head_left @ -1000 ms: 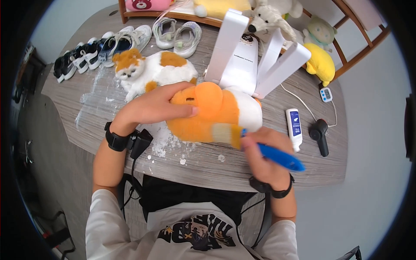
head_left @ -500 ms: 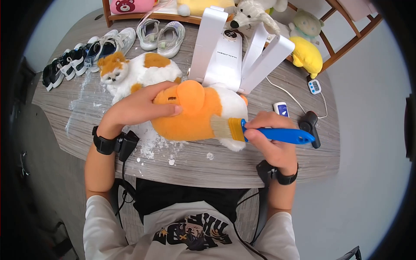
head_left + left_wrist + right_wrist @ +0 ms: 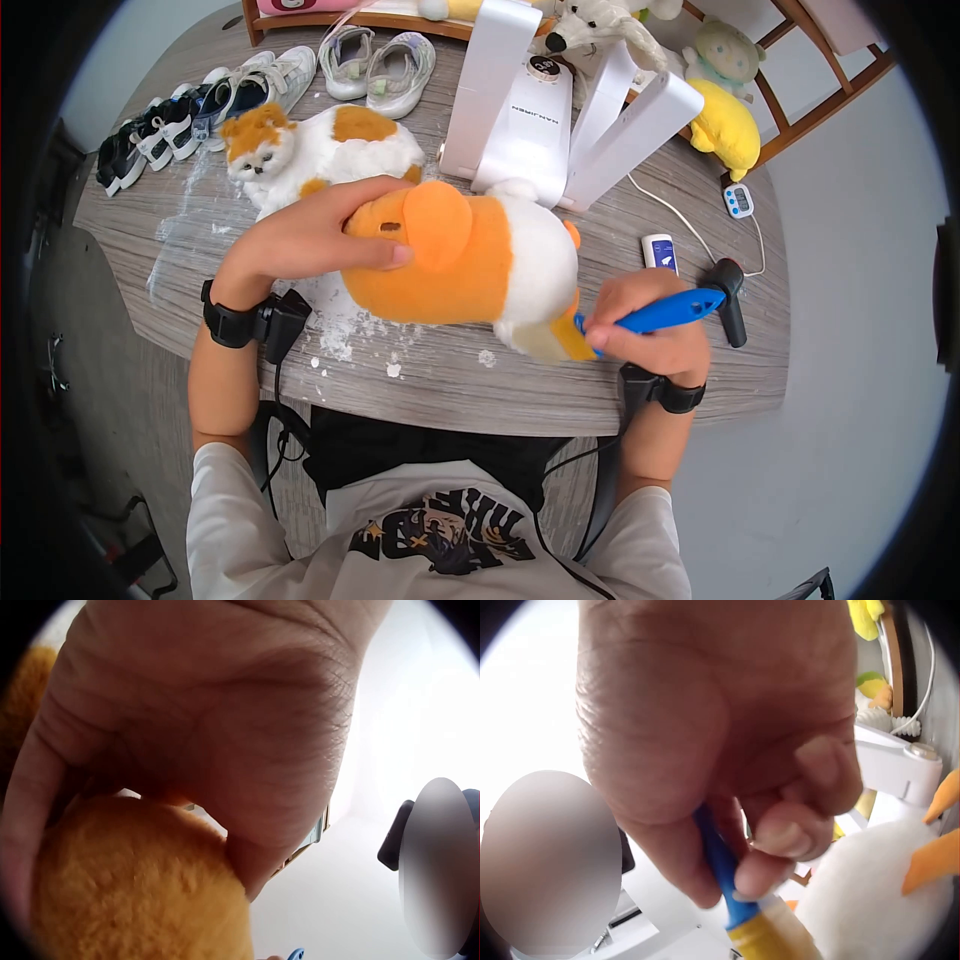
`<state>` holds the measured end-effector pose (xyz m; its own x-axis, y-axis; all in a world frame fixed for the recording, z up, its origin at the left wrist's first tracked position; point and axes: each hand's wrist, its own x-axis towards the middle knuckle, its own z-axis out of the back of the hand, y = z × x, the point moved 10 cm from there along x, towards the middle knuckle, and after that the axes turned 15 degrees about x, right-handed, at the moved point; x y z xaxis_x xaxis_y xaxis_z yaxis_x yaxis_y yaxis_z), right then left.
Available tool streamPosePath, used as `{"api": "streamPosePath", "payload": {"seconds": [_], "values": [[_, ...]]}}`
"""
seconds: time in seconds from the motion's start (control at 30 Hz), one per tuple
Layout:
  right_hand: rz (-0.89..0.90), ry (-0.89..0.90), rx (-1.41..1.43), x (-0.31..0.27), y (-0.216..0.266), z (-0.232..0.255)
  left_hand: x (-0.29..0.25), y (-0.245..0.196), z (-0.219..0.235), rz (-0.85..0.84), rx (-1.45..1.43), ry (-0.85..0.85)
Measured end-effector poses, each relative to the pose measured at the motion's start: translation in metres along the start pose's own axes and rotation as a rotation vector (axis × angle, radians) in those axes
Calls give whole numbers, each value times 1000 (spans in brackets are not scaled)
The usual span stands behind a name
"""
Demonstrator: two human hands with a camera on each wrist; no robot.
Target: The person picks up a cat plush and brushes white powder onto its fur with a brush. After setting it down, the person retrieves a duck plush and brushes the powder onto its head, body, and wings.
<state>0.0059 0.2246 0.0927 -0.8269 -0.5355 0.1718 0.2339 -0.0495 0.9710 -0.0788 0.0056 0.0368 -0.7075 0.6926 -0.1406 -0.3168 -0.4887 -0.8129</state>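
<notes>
An orange and white plush toy (image 3: 440,270) lies on its side on the table. My left hand (image 3: 315,230) grips its orange head end, thumb on the near side; the left wrist view shows fingers around the orange fur (image 3: 142,885). My right hand (image 3: 655,325) pinches a blue-handled brush (image 3: 675,310), whose blurred bristles are at the lower edge of the toy's white end. In the right wrist view, thumb and fingertips of the hand (image 3: 727,750) hold the blue handle (image 3: 718,859) beside the white fur (image 3: 877,892).
Behind the toy stands a white device (image 3: 525,135) with upright panels. A brown and white plush cat (image 3: 330,150) and several shoes (image 3: 400,75) are at the back left. To the right are a white bottle (image 3: 660,254), a black handheld device (image 3: 733,300) and a timer (image 3: 738,201).
The brush in my right hand has moved from the toy's orange side to the lower edge of its white end. My left hand keeps its grip on the toy.
</notes>
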Motion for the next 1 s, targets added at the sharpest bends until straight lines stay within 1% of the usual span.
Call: {"api": "streamPosePath", "payload": {"seconds": [0.03,0.07,0.13,0.17,0.2,0.27,0.3,0.33,0.4,0.43,0.47,0.53,0.57,0.63,0.67,0.7,0.73,0.8,0.83,0.9,0.93,1.0], "values": [[-66,103,26,-3,-6,-6,0,0,0,0,-2,0],[-67,107,26,-5,-5,-4,0,1,-1,7,-32,3],[81,62,68,-8,10,1,0,2,2,16,-58,0],[129,-49,201,-11,13,11,-1,1,4,12,-10,-6],[128,-50,203,-10,13,9,-1,0,4,8,37,-7],[223,-145,104,-6,24,13,-1,2,3,13,23,-10],[161,-77,36,-2,23,2,-1,3,5,18,12,-20],[165,-79,36,-3,22,4,-1,3,7,17,16,-21],[77,196,25,-6,7,-21,-5,0,11,-2,9,-29],[122,199,22,-6,15,-23,-7,0,14,0,11,-28],[125,198,24,-6,15,-25,-8,-1,16,-8,-7,-12],[267,-133,215,-8,24,2,-11,-4,20,-16,-20,9],[273,-141,216,-6,23,0,-13,-5,24,5,-41,-18],[212,-35,30,4,17,-16,-15,-6,24,19,-53,-36],[179,17,-61,7,13,-24,-17,-12,36,-41,143,-206],[124,2,-14,6,9,-24,-24,-23,47,-102,336,-377],[126,-4,-14,6,9,-24,-25,-29,39,-106,340,-372],[36,15,-57,7,0,-26,-38,-75,35,-259,541,-690],[32,17,-63,7,-1,-25,-36,-86,24,-261,534,-694],[109,98,-32,7,5,-29,-27,-116,-15,-457,587,-492],[105,104,-40,4,5,-24,-26,-115,-16,-459,580,-501],[147,-219,87,-13,10,24,-21,-108,-12,-386,652,-564]]}}
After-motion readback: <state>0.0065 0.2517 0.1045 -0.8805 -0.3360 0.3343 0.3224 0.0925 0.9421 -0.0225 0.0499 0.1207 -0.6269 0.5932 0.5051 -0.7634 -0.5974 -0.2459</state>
